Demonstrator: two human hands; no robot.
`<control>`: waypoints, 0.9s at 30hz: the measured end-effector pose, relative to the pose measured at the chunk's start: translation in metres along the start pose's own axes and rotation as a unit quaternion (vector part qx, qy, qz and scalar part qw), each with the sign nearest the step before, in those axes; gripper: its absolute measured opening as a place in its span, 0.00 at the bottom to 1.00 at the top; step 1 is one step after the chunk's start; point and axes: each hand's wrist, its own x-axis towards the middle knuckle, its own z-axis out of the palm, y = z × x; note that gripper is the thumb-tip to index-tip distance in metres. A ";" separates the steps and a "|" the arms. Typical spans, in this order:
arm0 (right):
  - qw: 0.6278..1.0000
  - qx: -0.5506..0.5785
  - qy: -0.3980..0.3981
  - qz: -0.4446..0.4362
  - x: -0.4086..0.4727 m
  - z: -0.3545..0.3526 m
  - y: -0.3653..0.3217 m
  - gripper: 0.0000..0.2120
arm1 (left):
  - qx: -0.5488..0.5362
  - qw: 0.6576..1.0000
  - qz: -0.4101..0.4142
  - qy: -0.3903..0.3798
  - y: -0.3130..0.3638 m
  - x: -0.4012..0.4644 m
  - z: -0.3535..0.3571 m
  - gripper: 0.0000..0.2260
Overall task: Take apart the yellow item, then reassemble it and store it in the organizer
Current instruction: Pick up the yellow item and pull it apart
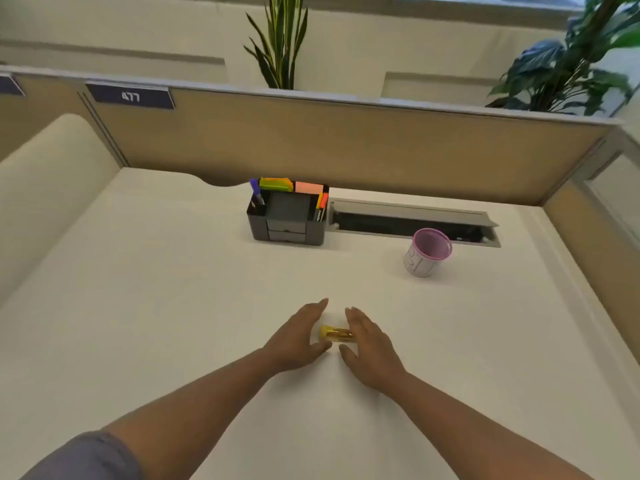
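Note:
A small yellow item (333, 333), short and roughly cylindrical, lies on its side on the white desk (173, 289). My left hand (298, 337) is just left of it and my right hand (369, 348) just right of it, both with fingers spread and palms facing the item. The right fingers touch or overlap its right end; neither hand has closed on it. A dark grey desk organizer (287, 223) stands farther back, holding a purple pen, coloured sticky notes and markers, with small drawers in front.
A pink mesh pen cup (427, 252) stands at the back right. Behind it an open cable tray (412, 221) is set into the desk. A tan partition wall (346, 143) closes the back and sides; plants rise behind it.

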 end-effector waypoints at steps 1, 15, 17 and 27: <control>0.999 0.046 0.003 0.011 0.002 0.003 0.003 0.35 | -0.003 1.000 0.012 0.005 -0.002 0.003 0.002 0.37; 0.960 0.272 0.006 0.070 0.021 -0.002 0.010 0.14 | -0.110 0.993 -0.051 0.004 0.003 0.022 0.003 0.13; 0.946 0.310 0.000 0.091 0.023 -0.003 0.010 0.11 | -0.170 0.983 -0.076 0.007 0.004 0.023 -0.002 0.10; 0.897 0.420 -0.016 0.134 0.027 -0.014 0.011 0.07 | -0.277 0.955 -0.096 0.039 0.012 0.027 -0.009 0.14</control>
